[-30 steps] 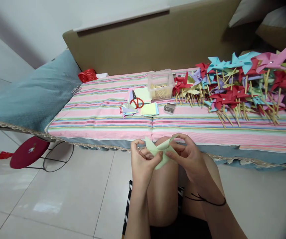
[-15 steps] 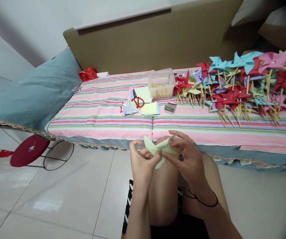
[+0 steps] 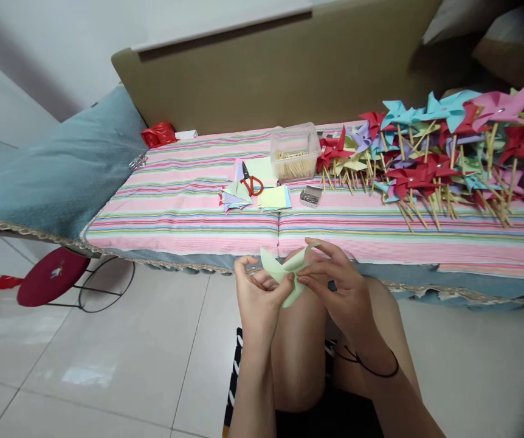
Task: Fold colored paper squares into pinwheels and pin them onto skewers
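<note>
A light green paper pinwheel (image 3: 293,294) is held above my knees, its blades partly folded inward. My left hand (image 3: 259,298) is closed on its left side, thumb pressed near the centre. My right hand (image 3: 340,286) pinches at the paper's right side, with thumb and fingertips close to the middle; whatever small thing may be between them is hidden. On the seat beyond my hands lie a small open box of metal pins (image 3: 310,196), a stack of coloured paper squares (image 3: 274,198) and red-handled scissors (image 3: 251,182).
Many finished pinwheels (image 3: 412,177) on sticks are heaped at the right. A clear plastic box (image 3: 295,152) holds wooden sticks. Cut paper pieces (image 3: 236,196) lie beside the scissors. A red plastic bag (image 3: 158,134) sits at the far left, and a red stool (image 3: 53,277) stands on the floor.
My right fingertips have closed in over the centre of the pinwheel, covering the spot where a small shiny pin showed before. The view has shifted slightly.
</note>
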`<state>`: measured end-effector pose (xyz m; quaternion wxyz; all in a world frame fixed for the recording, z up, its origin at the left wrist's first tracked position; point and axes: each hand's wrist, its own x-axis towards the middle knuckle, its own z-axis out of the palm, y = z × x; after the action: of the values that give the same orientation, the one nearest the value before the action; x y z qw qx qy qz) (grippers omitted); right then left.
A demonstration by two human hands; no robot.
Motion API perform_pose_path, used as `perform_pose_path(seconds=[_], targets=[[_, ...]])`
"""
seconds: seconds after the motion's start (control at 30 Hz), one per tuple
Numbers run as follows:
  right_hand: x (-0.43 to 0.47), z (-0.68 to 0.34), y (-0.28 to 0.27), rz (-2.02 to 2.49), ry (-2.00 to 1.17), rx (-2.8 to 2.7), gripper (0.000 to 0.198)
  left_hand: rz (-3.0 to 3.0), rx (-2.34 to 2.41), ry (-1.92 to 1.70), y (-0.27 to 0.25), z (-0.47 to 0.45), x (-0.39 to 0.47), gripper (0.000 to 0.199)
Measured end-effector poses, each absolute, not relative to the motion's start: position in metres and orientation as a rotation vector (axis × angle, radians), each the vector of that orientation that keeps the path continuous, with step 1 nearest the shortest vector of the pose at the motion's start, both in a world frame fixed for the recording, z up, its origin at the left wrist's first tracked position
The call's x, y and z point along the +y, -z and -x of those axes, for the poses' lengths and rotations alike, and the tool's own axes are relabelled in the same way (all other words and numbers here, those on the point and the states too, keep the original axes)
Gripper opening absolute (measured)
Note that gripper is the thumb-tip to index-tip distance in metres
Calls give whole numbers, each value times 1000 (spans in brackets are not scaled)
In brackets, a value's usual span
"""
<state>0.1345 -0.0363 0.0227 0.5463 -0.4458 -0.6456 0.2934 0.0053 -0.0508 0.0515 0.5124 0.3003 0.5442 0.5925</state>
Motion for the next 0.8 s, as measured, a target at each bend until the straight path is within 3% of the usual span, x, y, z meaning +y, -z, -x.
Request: perform_pose_path(seconds=[0.3, 0.8], targets=[[-37, -134, -22, 1095, -775, -1468, 6, -738, 1322, -1469, -53, -9, -52, 54], [-32, -134, -19, 969, -1333, -1146, 5, -850, 1293, -1386, -50, -4, -53, 52]])
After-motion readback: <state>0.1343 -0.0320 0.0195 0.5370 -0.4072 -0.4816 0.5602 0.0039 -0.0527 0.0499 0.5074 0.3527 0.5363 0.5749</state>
